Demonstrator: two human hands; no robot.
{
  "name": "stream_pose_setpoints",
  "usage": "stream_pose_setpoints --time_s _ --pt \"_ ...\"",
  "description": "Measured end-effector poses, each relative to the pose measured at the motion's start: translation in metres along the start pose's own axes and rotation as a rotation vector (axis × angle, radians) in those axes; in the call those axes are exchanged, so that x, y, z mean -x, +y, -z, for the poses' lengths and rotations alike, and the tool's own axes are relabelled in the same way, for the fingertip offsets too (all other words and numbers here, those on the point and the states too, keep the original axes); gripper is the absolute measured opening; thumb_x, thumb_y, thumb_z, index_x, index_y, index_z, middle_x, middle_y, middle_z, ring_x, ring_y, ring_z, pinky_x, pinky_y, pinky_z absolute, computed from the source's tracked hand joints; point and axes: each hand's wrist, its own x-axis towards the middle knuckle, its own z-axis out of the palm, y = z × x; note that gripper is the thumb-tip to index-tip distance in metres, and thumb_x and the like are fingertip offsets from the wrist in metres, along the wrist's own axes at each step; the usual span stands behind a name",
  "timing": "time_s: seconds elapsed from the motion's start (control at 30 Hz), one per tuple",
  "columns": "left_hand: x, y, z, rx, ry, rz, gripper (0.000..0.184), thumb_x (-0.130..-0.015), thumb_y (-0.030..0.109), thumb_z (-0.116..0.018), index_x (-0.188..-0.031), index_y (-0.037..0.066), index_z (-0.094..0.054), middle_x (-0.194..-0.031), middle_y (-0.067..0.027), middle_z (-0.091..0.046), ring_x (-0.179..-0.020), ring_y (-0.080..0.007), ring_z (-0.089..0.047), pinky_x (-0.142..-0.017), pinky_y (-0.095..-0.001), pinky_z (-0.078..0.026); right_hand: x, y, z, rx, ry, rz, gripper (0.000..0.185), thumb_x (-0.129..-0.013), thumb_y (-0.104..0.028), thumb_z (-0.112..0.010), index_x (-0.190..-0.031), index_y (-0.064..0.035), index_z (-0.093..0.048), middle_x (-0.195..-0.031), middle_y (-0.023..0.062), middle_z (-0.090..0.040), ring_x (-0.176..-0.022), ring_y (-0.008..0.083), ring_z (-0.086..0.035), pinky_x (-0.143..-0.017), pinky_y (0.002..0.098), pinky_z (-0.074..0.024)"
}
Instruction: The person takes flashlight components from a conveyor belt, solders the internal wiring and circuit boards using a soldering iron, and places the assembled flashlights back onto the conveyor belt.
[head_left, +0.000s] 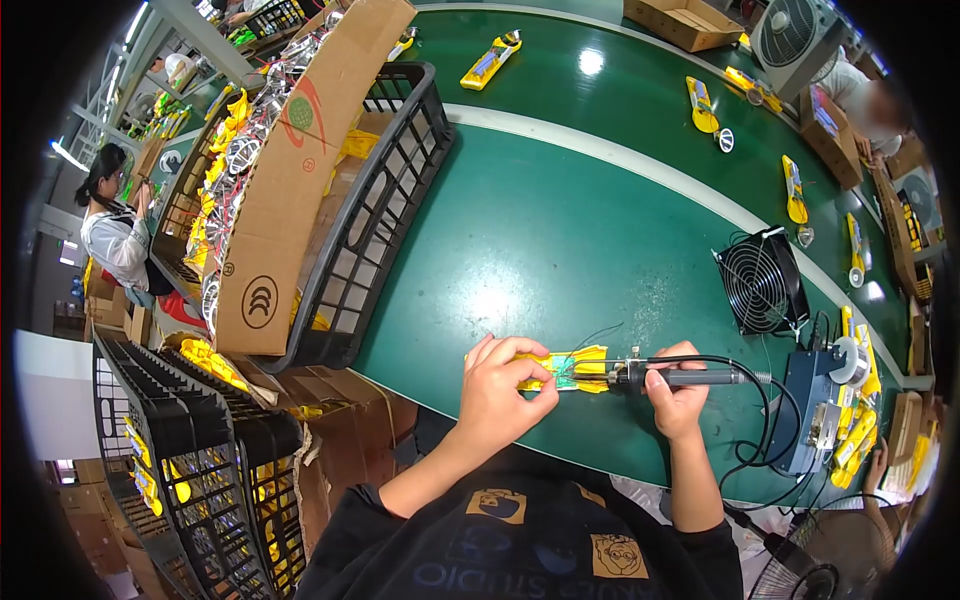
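Observation:
On the green table in front of me lies a yellow plastic housing [592, 356] with a small green circuit board [565, 372] in it. My left hand [503, 388] is closed on the housing's left end, thumb and forefinger curled together beside the board. A soldering iron [705, 377] with a dark handle is gripped in my right hand [677, 398]. Its tip points left over the board; the exact contact point is too small to make out. A thin dark wire [600, 332] sticks up behind the housing.
A black fan [763, 283] and a blue soldering station [806, 408] with a solder wire spool [850, 362] stand at right. A black crate [385, 215] and cardboard box flap [290, 190] rise at left. Yellow housings lie along the far belt [620, 75]. Other people work nearby.

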Motion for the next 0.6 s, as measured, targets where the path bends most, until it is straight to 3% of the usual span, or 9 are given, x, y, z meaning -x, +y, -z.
stream_pose_setpoints --time_s 0.6 --pt "-0.0026 0.0023 0.0021 -0.005 -0.031 0.017 0.007 -0.062 0.009 -0.068 -0.063 0.006 -0.061 -0.087 -0.001 -0.06 -0.075 -0.022 -0.054 -0.088 -0.0378 -0.037 -0.0006 -0.0012 -0.0003 -0.004 -0.009 -0.028 0.01 -0.071 -0.006 -0.062 -0.074 -0.0008 -0.053 -0.068 0.0017 -0.048 -0.056 0.0052 -0.038 -0.049 0.0207 -0.0301"
